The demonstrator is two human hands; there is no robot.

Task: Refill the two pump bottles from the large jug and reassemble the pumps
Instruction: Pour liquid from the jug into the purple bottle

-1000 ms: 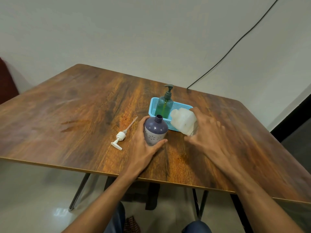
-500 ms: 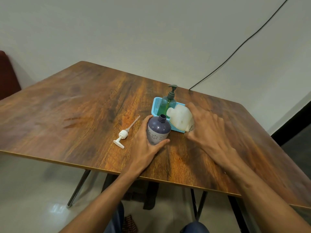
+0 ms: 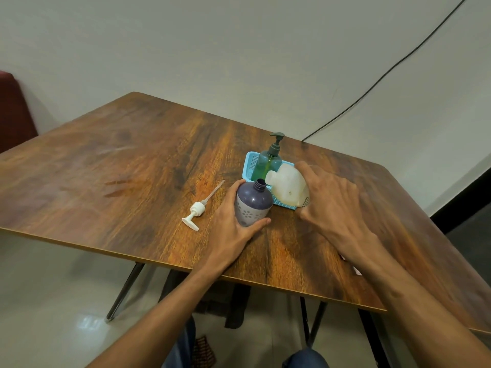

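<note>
A purple pump bottle (image 3: 252,205) with a flower pattern stands open-necked on the wooden table (image 3: 132,166). My left hand (image 3: 231,229) grips it round the body. My right hand (image 3: 332,205) holds the large white jug (image 3: 288,188), tilted so its mouth points left, close to the purple bottle's neck. No liquid is visible between them. A white pump head (image 3: 196,211) with its tube lies on the table to the left. A green pump bottle (image 3: 268,163) with its pump on stands in a blue basket (image 3: 251,166) behind.
The table's near edge runs just below my wrists. A black cable (image 3: 385,73) hangs down the wall at the back right. A dark red seat (image 3: 13,112) shows at the far left. Metal table legs and my knees are below.
My right hand has tipped the jug further left, bringing its mouth nearer the purple bottle's neck. My left hand keeps its hold on the bottle. The camera has shifted a little.
</note>
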